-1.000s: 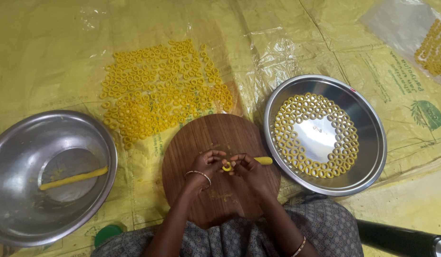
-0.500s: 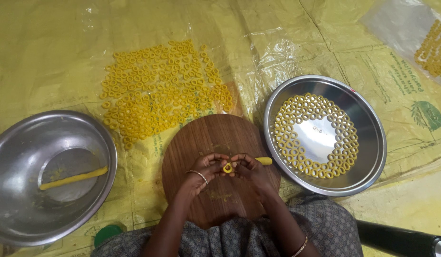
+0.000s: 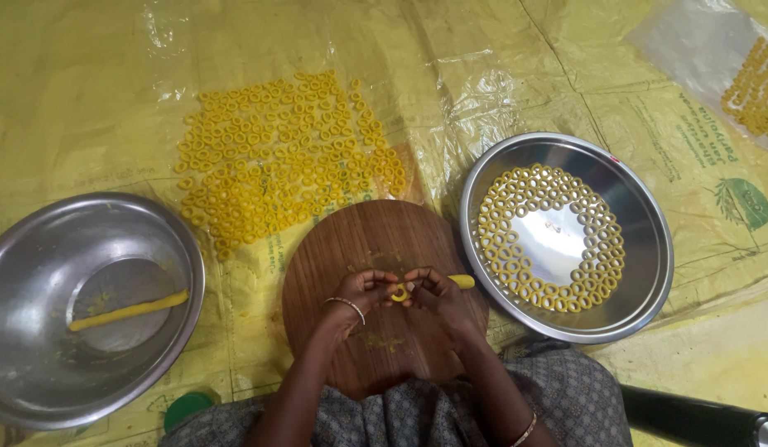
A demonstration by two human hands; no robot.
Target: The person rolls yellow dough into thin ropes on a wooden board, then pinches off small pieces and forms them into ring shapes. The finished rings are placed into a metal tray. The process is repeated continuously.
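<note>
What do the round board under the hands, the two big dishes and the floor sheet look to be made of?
Round board: wood, dark brown with visible grain, matte. Plate and bowl: metal, probably steel, bright and mirror-like. Floor sheet: yellow woven sacking under clear plastic film, judging by glossy wrinkles. Small ring held between the left hand and right hand: soft yellow dough, apparently.

Round board (image 3: 375, 248) is seen as matt brown wood; plate (image 3: 640, 207) and bowl (image 3: 36, 364) as glossy polished metal. Floor sheet (image 3: 110, 83) is seen as crinkled, shiny yellow plastic; dough ring (image 3: 399, 292) looks soft, matt.
</note>
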